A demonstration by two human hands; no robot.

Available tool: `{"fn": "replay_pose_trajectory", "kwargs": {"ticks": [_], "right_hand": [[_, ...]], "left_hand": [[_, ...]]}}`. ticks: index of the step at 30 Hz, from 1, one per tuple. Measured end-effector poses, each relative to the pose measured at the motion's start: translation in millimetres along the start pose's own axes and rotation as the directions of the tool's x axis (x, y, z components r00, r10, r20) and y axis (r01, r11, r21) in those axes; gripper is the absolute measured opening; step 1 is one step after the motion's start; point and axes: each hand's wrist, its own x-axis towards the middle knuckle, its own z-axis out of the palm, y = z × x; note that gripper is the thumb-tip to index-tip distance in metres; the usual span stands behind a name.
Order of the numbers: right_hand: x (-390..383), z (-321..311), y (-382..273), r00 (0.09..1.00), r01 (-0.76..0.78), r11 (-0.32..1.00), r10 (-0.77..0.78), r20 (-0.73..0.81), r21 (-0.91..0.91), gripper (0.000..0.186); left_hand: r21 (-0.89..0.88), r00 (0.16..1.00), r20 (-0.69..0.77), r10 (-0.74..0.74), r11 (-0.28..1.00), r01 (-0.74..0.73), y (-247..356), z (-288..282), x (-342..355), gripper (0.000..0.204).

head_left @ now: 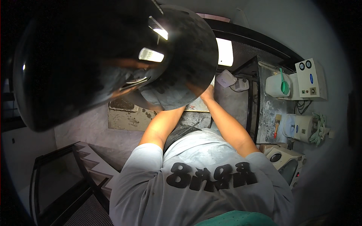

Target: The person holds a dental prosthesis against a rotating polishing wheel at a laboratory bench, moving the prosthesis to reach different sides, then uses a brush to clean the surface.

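A glossy black, dome-like object with a wide round rim (94, 64) fills the upper left and hides much of what lies ahead of the person. Next in size is the person's grey shirt (211, 184), with dark printing across it. To the right stands a whitish, stained surface (268, 113). At its far right corner is a cream machine with two round gauges (313, 77); beyond its near edge sits another cream machine with a dark round dial (284, 160). On the left, a low grey-brown slab (120, 119) carries a dark, shallow patch near its far left corner.

A smaller cream machine (302, 127) stands by the surface's right edge, with pale green gloves (319, 130) hanging at its right side. A white tub (276, 86) near the far edge holds a green ladle (284, 86). Left of the surface are two pale jugs, one purplish (226, 78), one whitish (240, 85). A pale flat piece with reddish marks (200, 105) lies between the forearms, just right of the slab, partly covered by the black rim. The right hand (207, 93) is just beyond it, its fingers hidden, so whether it grips anything cannot be told; the left hand is wholly out of sight behind the rim. Smallest is a brush with a red handle (277, 125), near the surface's near right corner.
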Motion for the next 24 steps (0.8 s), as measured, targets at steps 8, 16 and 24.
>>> {"fn": "replay_pose_trajectory", "kwargs": {"ticks": [8,16,24], "right_hand": [[-3.2,-3.3,6.2,0.982,-0.168,0.968,0.182,-0.059,0.187,0.009],[-5.2,-9.6,-13.6,0.964,-0.252,0.960,0.260,-0.058,0.124,0.007],[-10.1,-4.0,-16.1,0.998,-0.043,0.998,0.041,-0.046,-0.042,0.010]], "left_hand": [[0.192,0.998,-0.036,-0.042,0.980,0.048,-3.8,6.5,5.9,0.017],[0.126,0.995,-0.100,-0.019,0.992,0.031,-4.7,5.7,9.0,0.017],[0.016,0.996,0.075,0.046,0.999,-0.048,-2.6,-4.3,-5.0,0.015]]}}
